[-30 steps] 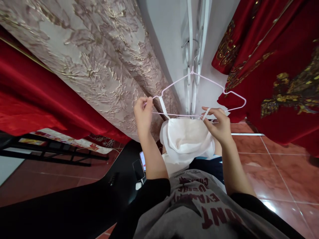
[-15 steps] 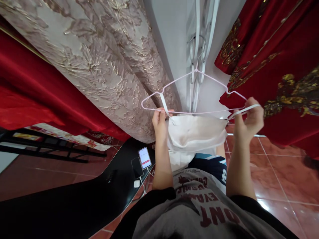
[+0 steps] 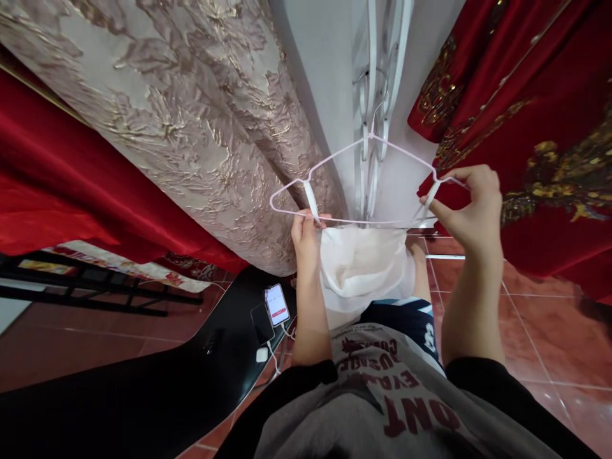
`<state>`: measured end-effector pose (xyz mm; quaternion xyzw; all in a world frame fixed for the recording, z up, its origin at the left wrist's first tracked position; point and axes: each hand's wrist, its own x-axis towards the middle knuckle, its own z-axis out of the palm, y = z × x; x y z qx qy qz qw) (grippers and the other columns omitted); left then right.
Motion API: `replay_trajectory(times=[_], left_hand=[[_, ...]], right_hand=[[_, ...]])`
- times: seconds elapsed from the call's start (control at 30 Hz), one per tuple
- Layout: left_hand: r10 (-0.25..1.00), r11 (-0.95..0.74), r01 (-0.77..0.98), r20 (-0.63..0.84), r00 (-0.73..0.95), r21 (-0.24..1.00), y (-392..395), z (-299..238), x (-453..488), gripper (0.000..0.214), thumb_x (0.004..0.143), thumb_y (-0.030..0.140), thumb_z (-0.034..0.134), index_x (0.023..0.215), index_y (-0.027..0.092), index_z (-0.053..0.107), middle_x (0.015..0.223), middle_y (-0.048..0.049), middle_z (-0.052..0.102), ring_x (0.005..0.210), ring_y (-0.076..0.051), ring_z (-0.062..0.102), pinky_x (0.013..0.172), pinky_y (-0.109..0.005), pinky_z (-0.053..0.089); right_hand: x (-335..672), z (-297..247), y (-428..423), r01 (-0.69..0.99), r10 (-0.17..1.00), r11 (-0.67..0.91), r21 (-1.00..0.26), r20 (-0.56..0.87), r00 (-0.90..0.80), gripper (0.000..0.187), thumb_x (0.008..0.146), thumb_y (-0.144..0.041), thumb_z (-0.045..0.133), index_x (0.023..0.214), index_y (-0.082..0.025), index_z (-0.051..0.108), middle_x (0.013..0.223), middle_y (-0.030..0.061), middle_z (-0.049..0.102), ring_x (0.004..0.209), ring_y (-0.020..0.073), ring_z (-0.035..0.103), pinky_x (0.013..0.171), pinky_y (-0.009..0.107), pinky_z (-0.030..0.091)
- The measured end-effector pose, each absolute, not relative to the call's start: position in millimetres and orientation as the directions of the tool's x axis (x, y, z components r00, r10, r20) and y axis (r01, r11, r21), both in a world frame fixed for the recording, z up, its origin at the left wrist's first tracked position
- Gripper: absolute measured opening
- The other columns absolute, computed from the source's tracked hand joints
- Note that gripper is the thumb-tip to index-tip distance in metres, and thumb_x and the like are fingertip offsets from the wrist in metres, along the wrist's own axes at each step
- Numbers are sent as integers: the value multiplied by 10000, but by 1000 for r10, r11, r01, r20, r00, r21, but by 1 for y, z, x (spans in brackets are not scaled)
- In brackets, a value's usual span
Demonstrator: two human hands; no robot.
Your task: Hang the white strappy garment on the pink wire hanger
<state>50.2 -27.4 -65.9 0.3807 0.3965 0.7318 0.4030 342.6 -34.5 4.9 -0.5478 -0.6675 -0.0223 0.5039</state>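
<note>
A pale pink clothes hanger [image 3: 401,151] hangs in front of me by its hook. From it hangs a white garment [image 3: 366,255] with thin straps. The left strap [image 3: 312,201] lies in the hanger's left notch, and the right strap [image 3: 433,192] loops over the right notch. My left hand [image 3: 306,231] is closed, pinching the base of the left strap beside the hanger's lower bar. Over at the right end of the hanger, my right hand [image 3: 478,207] pinches the right strap between thumb and forefinger. The garment's lower part falls toward my lap.
A beige floral brocade cloth [image 3: 191,127] hangs at the left, beside red fabric [image 3: 57,172]. Red embroidered garments [image 3: 535,127] hang at the right. White metal rails [image 3: 389,83] stand behind the hanger. Phones with cables [image 3: 277,306] lie on a black seat [image 3: 191,370].
My right hand has moved left and slightly up, bringing the right strap over the hanger's right end to its notch. My left hand has hardly moved.
</note>
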Motion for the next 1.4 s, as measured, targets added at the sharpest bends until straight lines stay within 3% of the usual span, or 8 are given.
replay_trajectory(times=[0.2,0.4,0.53,0.67,0.83,0.97,1.2,1.4], left_hand=[[907,-345,-313,228,-355,885,-31,-64,54,163,962,327,660,858,212,611,778,-32,779,649,-119,623,723,-245,498],[940,-278,-308,193,-281,910,-39,-65,52,221,949,433,716,941,214,686,919,-60,820,767,-143,709,825,-284,550],[983,-174,-145,163,-85,974,-53,-57,34,333,980,511,675,967,195,776,1020,-101,823,966,-209,763,998,-366,550],[983,-174,-66,177,39,982,-66,-36,21,323,970,513,694,914,210,791,974,-99,811,983,-238,757,844,-335,573],[931,-341,-339,265,-250,877,-60,-17,12,284,955,510,707,1004,236,764,1123,-118,791,1031,-244,761,664,-291,551],[706,-505,-147,310,-637,851,-50,-29,6,180,918,354,772,1063,250,748,1295,-63,766,1204,-234,711,667,-240,518],[924,-248,-269,144,-354,931,-49,-51,29,430,906,604,724,915,175,743,984,-148,825,887,-217,781,552,-228,452],[894,-334,-344,180,-410,878,-41,-54,50,481,917,658,688,840,184,653,862,-121,809,815,-191,772,603,-235,492]], right_hand=[[315,-8,-45,680,565,598,-424,825,17,335,911,-318,683,1245,-302,693,1278,92,700,1324,360,603,1147,624,454],[277,-37,-48,573,751,641,-510,571,-332,311,981,-278,605,1268,-297,722,1128,54,796,1047,283,728,973,500,519],[274,-55,-46,636,748,604,-481,618,-243,265,1000,-305,613,1236,-280,733,1102,56,800,1032,281,706,1018,506,464],[280,-57,-49,612,741,603,-511,643,-194,244,1006,-303,602,1208,-317,740,1105,26,791,1079,268,695,1157,547,391],[289,-50,-54,595,751,594,-541,638,-170,223,995,-312,612,1163,-339,755,1057,12,784,1066,257,699,1204,574,370],[292,-47,-55,591,764,582,-559,625,-162,206,1000,-347,607,1134,-325,762,1059,23,790,1068,260,706,1207,589,376],[267,-53,-59,543,769,612,-575,595,-236,305,1003,-329,624,1295,-343,709,1216,41,775,1188,279,694,1229,619,369],[289,-66,-40,352,638,589,-727,686,349,461,912,-311,714,1367,-334,640,1429,91,628,1211,253,677,1043,509,576]])
